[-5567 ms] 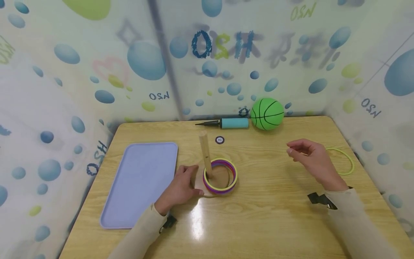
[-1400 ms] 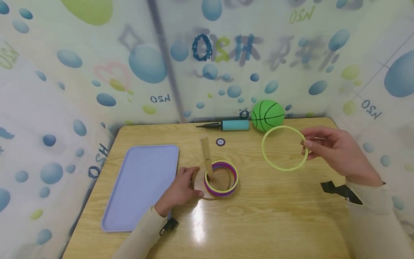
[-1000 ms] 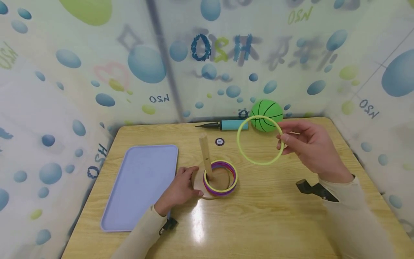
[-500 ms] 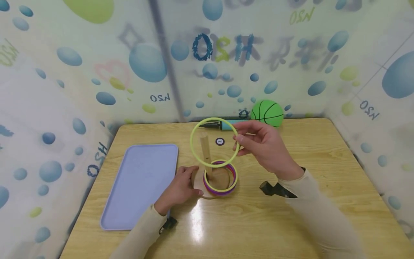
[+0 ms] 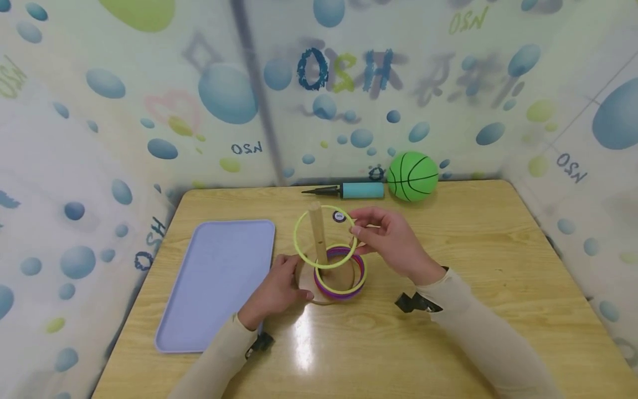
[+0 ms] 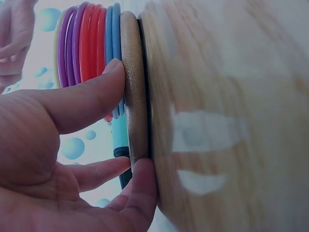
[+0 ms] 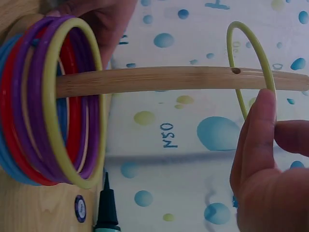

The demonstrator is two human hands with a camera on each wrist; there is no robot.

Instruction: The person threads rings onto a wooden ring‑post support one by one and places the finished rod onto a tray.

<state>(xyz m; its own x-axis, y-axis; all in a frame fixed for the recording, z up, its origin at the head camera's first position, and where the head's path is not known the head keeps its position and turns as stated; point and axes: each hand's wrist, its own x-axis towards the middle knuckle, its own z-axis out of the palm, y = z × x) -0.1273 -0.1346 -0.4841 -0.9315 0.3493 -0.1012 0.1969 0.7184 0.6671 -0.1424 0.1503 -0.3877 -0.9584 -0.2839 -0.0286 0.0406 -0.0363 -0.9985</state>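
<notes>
An upright wooden peg (image 5: pixel 318 235) stands on a round wooden base (image 5: pixel 305 277). My left hand (image 5: pixel 276 288) holds that base at its left edge; in the left wrist view, thumb and fingers touch the rim. Several rings (image 6: pixel 88 43) lie stacked around the peg's foot: blue lowest, then red, purple, and a yellow one on top. Another yellow ring (image 5: pixel 295 238) is pinched between the thumb and fingers of my right hand (image 5: pixel 394 244). According to the right wrist view, the peg (image 7: pixel 169 79) passes through this ring, which hangs well above the stack.
Left of the base lies a pale blue tray (image 5: pixel 219 282). Along the back of the table are a turquoise hand pump (image 5: pixel 363 190) and a green ball (image 5: pixel 412 176). A small round chip (image 5: pixel 339 216) lies behind the peg. Patterned walls border the table.
My right hand picked up the yellow ring from the table's right side, carried it left, and lowered it around the peg's upper part. My left hand has stayed at the base.
</notes>
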